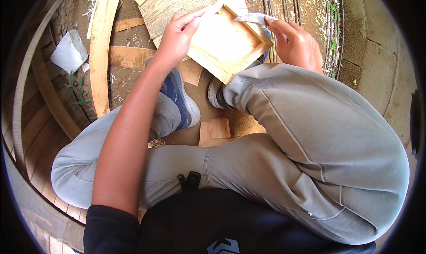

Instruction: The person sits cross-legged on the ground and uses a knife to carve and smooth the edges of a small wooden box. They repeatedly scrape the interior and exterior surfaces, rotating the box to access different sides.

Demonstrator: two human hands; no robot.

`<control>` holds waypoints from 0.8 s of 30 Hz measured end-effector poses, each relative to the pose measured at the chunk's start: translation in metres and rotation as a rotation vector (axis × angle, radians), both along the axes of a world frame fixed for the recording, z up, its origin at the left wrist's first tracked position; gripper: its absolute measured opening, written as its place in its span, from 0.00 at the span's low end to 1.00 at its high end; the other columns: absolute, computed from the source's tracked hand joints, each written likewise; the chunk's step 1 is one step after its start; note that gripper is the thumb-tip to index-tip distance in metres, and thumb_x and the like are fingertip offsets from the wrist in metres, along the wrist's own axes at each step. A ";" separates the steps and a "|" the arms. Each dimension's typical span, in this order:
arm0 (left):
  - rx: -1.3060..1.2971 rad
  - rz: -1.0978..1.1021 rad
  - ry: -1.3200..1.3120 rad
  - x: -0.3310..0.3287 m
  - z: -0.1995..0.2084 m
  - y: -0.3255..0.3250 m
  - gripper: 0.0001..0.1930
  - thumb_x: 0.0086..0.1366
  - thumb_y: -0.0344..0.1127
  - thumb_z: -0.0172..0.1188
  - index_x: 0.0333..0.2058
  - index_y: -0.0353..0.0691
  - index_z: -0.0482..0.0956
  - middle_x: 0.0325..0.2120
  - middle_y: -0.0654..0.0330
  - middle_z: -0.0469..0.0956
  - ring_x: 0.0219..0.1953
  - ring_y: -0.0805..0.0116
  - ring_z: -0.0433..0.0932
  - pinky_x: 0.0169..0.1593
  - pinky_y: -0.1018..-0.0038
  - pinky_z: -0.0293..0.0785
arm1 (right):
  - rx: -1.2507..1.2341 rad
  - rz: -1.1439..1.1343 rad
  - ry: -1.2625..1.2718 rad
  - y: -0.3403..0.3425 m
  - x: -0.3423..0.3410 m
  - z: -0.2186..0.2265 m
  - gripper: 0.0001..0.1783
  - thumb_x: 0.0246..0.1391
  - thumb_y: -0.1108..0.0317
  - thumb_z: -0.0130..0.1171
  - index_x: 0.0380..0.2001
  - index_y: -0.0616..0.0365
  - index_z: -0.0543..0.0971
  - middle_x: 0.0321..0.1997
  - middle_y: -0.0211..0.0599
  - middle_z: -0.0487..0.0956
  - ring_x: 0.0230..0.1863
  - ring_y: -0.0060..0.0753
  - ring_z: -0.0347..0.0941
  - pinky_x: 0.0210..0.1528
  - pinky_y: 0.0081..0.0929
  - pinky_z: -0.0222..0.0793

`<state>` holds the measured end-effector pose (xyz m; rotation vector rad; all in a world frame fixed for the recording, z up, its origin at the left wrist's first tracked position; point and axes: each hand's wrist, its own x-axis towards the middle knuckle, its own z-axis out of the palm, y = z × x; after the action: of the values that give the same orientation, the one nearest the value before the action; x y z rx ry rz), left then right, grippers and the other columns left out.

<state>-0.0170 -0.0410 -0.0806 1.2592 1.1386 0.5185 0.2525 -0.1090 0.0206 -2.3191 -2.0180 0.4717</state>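
Note:
A shallow square wooden tray [250, 61] with raised sides is held tilted above my feet, its inner face brightly lit. My left hand [175, 39] is closed on the tray's left edge, thumb on top. In my right hand [297, 43] is a knife [253, 18] with a curved grey blade; the fingers wrap round its handle, which is mostly hidden. The blade points left and lies over the tray's far right side; whether it touches the wood I cannot tell.
Beyond the tray lies a rough wooden board [166, 10]. Wooden strips [101, 54] and a white stone block [69, 51] are at the left. Small wood pieces [215, 130] lie between my legs. Thin dark rods [284, 3] and wood shavings are at the far right.

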 end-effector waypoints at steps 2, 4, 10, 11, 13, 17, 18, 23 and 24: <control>0.020 -0.037 -0.050 0.014 0.000 0.005 0.18 0.78 0.38 0.54 0.62 0.49 0.81 0.45 0.59 0.69 0.52 0.68 0.73 0.61 0.71 0.69 | 0.072 -0.027 -0.033 -0.005 0.006 0.005 0.14 0.65 0.65 0.60 0.49 0.35 0.87 0.37 0.39 0.86 0.38 0.51 0.84 0.41 0.45 0.78; 0.029 -0.022 -0.002 0.001 0.000 0.002 0.18 0.78 0.38 0.54 0.62 0.49 0.81 0.45 0.59 0.69 0.51 0.68 0.73 0.61 0.71 0.69 | -0.040 -0.042 0.093 0.006 0.000 0.004 0.15 0.65 0.65 0.59 0.52 0.38 0.86 0.40 0.43 0.86 0.41 0.50 0.84 0.45 0.43 0.79; 0.075 -0.041 0.000 -0.004 0.000 -0.001 0.18 0.78 0.37 0.53 0.63 0.49 0.80 0.41 0.62 0.66 0.48 0.70 0.71 0.60 0.73 0.68 | -0.279 0.185 0.141 0.063 0.025 0.036 0.13 0.64 0.63 0.62 0.48 0.49 0.88 0.41 0.44 0.88 0.43 0.45 0.85 0.48 0.40 0.79; 0.081 -0.043 -0.017 -0.002 -0.001 0.000 0.18 0.78 0.37 0.53 0.63 0.49 0.79 0.41 0.62 0.66 0.47 0.70 0.71 0.60 0.73 0.67 | -0.238 0.253 0.134 0.067 0.030 0.036 0.13 0.63 0.63 0.62 0.48 0.50 0.88 0.41 0.43 0.88 0.42 0.44 0.85 0.48 0.40 0.79; 0.080 -0.041 -0.030 -0.001 0.001 -0.001 0.18 0.78 0.37 0.52 0.63 0.50 0.79 0.41 0.62 0.66 0.48 0.70 0.70 0.60 0.73 0.67 | -0.243 0.321 0.132 0.073 0.037 0.033 0.13 0.66 0.64 0.61 0.49 0.50 0.87 0.39 0.42 0.87 0.37 0.40 0.82 0.45 0.39 0.78; 0.097 -0.042 -0.009 -0.001 0.001 -0.001 0.18 0.78 0.37 0.52 0.63 0.50 0.80 0.42 0.61 0.67 0.49 0.69 0.71 0.61 0.72 0.67 | -0.227 0.381 0.161 0.077 0.037 0.031 0.12 0.66 0.66 0.62 0.49 0.54 0.87 0.33 0.48 0.86 0.30 0.38 0.79 0.38 0.36 0.74; 0.107 -0.048 0.000 -0.002 0.001 -0.001 0.18 0.78 0.37 0.52 0.63 0.49 0.80 0.42 0.61 0.67 0.49 0.68 0.71 0.61 0.71 0.67 | -0.263 0.363 0.126 0.079 0.031 0.037 0.12 0.67 0.66 0.61 0.49 0.54 0.87 0.34 0.48 0.86 0.32 0.39 0.81 0.38 0.36 0.75; 0.057 -0.011 0.003 0.003 0.003 -0.001 0.18 0.78 0.38 0.52 0.62 0.49 0.80 0.45 0.58 0.70 0.53 0.66 0.73 0.64 0.69 0.66 | -0.276 0.381 0.209 0.084 0.041 0.022 0.12 0.67 0.65 0.61 0.49 0.54 0.87 0.36 0.46 0.87 0.31 0.41 0.81 0.39 0.36 0.75; 0.045 -0.003 0.012 0.003 0.003 0.000 0.18 0.78 0.38 0.52 0.62 0.49 0.80 0.46 0.57 0.70 0.53 0.65 0.73 0.65 0.69 0.66 | -0.217 0.435 0.276 0.086 0.043 0.019 0.12 0.67 0.65 0.61 0.49 0.54 0.87 0.37 0.45 0.87 0.30 0.41 0.80 0.39 0.36 0.75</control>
<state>-0.0139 -0.0413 -0.0776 1.3041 1.1406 0.5368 0.2951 -0.0231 0.0398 -1.7637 -2.4184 1.0108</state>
